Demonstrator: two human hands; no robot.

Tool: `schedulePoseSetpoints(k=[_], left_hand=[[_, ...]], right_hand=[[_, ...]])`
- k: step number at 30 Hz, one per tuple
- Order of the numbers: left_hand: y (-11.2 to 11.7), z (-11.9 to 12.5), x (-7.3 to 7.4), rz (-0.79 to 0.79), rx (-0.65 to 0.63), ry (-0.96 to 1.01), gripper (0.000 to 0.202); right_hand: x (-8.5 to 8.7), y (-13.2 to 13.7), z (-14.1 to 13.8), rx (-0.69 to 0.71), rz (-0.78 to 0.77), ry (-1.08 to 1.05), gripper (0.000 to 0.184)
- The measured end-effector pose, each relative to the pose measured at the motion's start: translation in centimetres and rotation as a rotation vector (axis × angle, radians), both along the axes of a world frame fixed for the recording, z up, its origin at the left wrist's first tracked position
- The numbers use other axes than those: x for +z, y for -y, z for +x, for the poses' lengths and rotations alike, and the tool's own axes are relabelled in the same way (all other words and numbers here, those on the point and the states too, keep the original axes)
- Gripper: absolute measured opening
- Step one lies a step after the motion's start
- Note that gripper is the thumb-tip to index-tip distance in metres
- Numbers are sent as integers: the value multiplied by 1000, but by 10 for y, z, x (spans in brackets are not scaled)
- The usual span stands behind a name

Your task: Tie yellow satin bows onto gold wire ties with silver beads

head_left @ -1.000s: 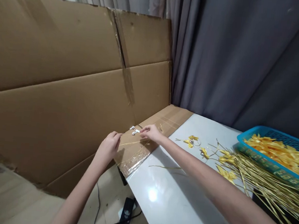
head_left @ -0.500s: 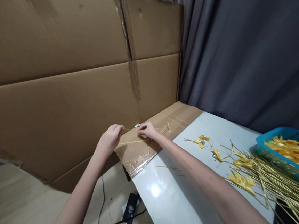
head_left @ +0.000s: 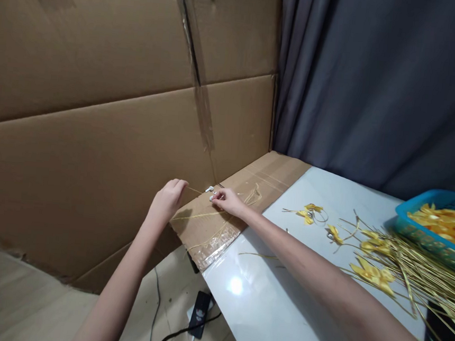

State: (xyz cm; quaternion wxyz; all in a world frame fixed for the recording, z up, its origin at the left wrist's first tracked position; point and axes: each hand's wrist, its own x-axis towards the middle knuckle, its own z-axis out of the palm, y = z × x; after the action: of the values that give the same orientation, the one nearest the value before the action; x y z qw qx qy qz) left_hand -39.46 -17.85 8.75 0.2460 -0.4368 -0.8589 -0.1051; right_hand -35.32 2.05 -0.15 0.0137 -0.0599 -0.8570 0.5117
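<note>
My left hand (head_left: 168, 200) is closed in a pinch on a thin yellow thread (head_left: 196, 190), raised in front of the cardboard wall. From its fingertips the thread runs toward my right hand (head_left: 227, 200), whose thumb and fingers are pinched together over the cardboard strip (head_left: 191, 225). A small whitish piece (head_left: 211, 198) shows right at the right fingertips; whether it is gripped or just touched is unclear. Just beyond lies a white earbud (head_left: 209, 189). More yellow thread (head_left: 197, 215) lies loose across the strip, passing under my right wrist.
Yellow ribbon flowers (head_left: 373, 273) and a bundle of gold stems (head_left: 433, 278) lie on the white table (head_left: 238, 320). A blue basket (head_left: 410, 213) holds yellow petals. Tall cardboard (head_left: 92, 169) rises at the left, with a curtain (head_left: 378, 88) behind. A dark phone-like device (head_left: 199, 314) and cables are below.
My left hand has risen slightly, and the thread now slopes down from it. My right hand has shifted a little right, and a whitish piece now shows at its fingertips. The view has tilted slightly.
</note>
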Motion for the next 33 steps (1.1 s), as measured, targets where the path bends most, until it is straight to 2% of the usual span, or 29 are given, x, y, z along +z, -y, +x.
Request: schedulePoseSetpoints(k=[6, 14, 22, 33], left_hand=[[0, -8, -7, 6, 68, 18, 23], [1, -12, -18, 91, 61, 100, 19], [4, -10, -19, 163, 34, 158, 17], [3, -10, -20, 163, 47, 148, 17]], right_hand=[[0, 3, 5, 30, 63, -76, 30], [-9, 8, 4, -32, -22, -93, 31], [-12, 9, 4, -45, -67, -44, 32], [-10, 10, 5, -29, -121, -64, 31]])
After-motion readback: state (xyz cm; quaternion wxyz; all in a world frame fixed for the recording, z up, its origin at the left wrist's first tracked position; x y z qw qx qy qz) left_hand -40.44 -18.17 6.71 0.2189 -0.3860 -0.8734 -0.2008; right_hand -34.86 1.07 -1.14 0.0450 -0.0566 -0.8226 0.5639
